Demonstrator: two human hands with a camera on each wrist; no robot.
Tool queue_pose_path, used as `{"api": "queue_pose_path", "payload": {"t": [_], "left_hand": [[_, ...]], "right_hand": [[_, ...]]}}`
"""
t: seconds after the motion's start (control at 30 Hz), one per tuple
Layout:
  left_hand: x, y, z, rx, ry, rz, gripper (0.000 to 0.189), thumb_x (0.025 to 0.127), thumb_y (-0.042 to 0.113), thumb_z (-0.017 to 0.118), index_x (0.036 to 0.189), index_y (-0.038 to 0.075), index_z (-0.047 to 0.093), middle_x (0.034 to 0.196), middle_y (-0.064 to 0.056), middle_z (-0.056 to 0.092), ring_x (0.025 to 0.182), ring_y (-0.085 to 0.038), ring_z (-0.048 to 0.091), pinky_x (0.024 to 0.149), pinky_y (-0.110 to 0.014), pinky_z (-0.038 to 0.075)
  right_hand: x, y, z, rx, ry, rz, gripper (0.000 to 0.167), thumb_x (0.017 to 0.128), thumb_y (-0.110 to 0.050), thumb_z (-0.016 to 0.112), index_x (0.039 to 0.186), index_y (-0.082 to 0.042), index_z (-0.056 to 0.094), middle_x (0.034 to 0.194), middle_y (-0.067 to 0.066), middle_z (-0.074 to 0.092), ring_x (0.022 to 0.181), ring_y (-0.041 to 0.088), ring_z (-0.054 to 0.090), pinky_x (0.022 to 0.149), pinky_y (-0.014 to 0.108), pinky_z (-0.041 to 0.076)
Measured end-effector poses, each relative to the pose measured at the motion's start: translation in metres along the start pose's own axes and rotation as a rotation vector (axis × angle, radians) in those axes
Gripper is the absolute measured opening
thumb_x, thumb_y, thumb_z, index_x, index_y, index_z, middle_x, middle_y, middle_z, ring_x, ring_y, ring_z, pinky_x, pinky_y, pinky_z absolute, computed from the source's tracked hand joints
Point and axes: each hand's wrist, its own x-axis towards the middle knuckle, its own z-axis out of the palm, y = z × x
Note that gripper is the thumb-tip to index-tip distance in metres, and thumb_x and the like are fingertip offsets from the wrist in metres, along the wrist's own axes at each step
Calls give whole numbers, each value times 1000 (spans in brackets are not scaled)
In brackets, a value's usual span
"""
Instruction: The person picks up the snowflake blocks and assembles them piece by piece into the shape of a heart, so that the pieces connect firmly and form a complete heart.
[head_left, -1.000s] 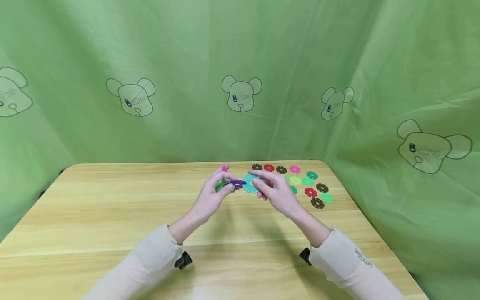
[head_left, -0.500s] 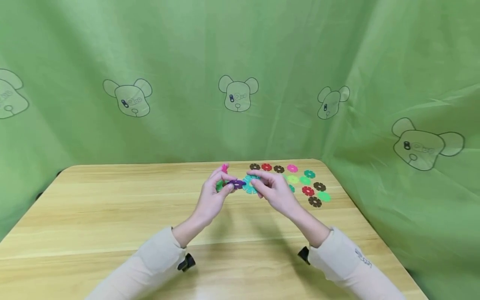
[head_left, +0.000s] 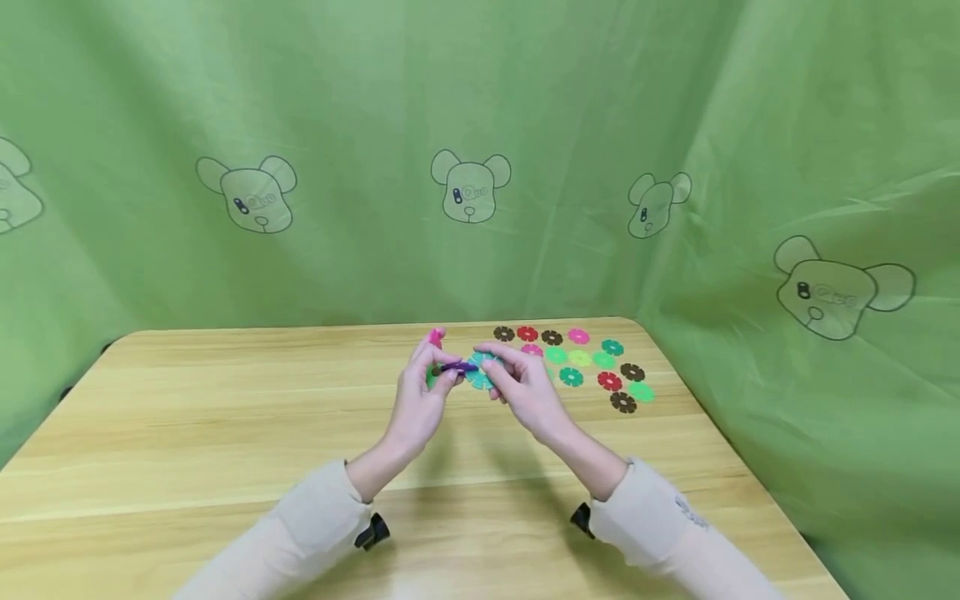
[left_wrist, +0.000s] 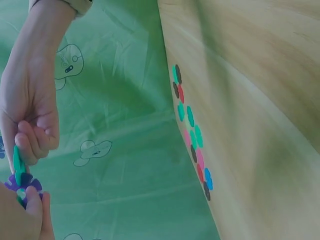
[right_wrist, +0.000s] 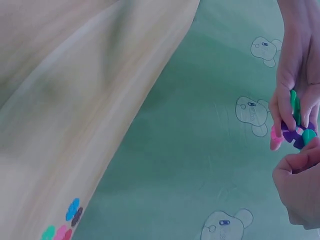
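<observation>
My left hand (head_left: 417,400) pinches a purple slotted snowflake disc (head_left: 456,367) above the table. A pink disc (head_left: 436,337) and a green disc (head_left: 431,378) show beside its fingers. My right hand (head_left: 531,398) grips a teal slotted disc (head_left: 480,372) between thumb and fingers. Teal and purple meet edge to edge, at an angle to each other. In the right wrist view the purple disc (right_wrist: 290,134) lies between the green piece (right_wrist: 295,107) and the teal disc (right_wrist: 309,136). Fingers hide how deeply the slots engage.
Several loose discs in brown, red, pink, green and teal lie flat at the table's back right, among them a red disc (head_left: 610,381) and a brown disc (head_left: 623,402). The wooden table (head_left: 225,433) ends at a green curtain (head_left: 360,250) printed with mouse faces.
Both hands have shifted slightly left in view, the right a little more, and the whole scene has drifted left too. The purple disc has turned from showing its face to nearly edge-on.
</observation>
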Motion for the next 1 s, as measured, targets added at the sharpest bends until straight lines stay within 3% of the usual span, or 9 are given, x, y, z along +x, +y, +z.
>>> {"api": "queue_pose_path", "payload": {"t": [0.17, 0.3, 0.5, 0.63, 0.87, 0.93, 1.0], "left_hand": [[0, -3, -1, 2, 18, 12, 11, 83, -13, 49, 93, -10, 54, 142, -19, 32, 136, -30, 21, 98, -36, 38], [3, -6, -2, -35, 4, -28, 12, 83, -14, 49, 94, -11, 53, 144, -18, 29, 135, -32, 22, 92, -32, 45], [11, -6, -6, -117, 65, -106, 16, 85, -14, 47, 100, -12, 52, 146, -15, 21, 125, -36, 38, 80, -27, 51], [11, -7, -8, -131, 87, -121, 19, 85, -13, 46, 103, -12, 51, 145, -17, 19, 120, -38, 43, 80, -27, 51], [5, -12, -13, -3, 27, -113, 16, 84, -4, 54, 98, -10, 60, 144, -15, 27, 131, -33, 29, 92, -42, 45], [4, -12, -14, 31, 6, -118, 15, 83, -2, 56, 95, -8, 63, 141, -14, 34, 130, -31, 31, 94, -43, 43], [5, -12, -17, 27, -15, -119, 14, 83, -2, 57, 93, -9, 63, 136, -14, 40, 121, -33, 43, 91, -40, 45]], "right_hand": [[2, 4, 4, -8, 7, -8, 28, 94, -8, 48, 119, 3, 56, 62, 3, 50, 55, 12, 49, 44, 19, 33], [5, 4, 2, -24, -15, -13, 30, 95, -9, 47, 121, 3, 54, 63, 5, 51, 55, 9, 48, 44, 19, 33], [11, 4, 0, 40, -40, -11, 41, 94, -8, 47, 134, 2, 39, 74, 6, 58, 63, 8, 54, 62, 20, 48], [11, 6, 0, 95, -3, 13, 43, 91, -2, 51, 131, 4, 38, 81, 9, 63, 69, 9, 59, 69, 23, 51], [10, 9, -1, 118, 99, 65, 37, 84, 7, 52, 121, 8, 48, 79, 3, 61, 67, 7, 60, 67, 25, 53], [10, 10, -5, 112, 136, 62, 35, 84, 9, 52, 119, 8, 51, 78, 3, 59, 66, 8, 58, 66, 24, 53], [10, 12, -7, 98, 158, 46, 34, 84, 9, 51, 118, 8, 53, 76, 3, 56, 66, 10, 57, 65, 22, 52]]}}
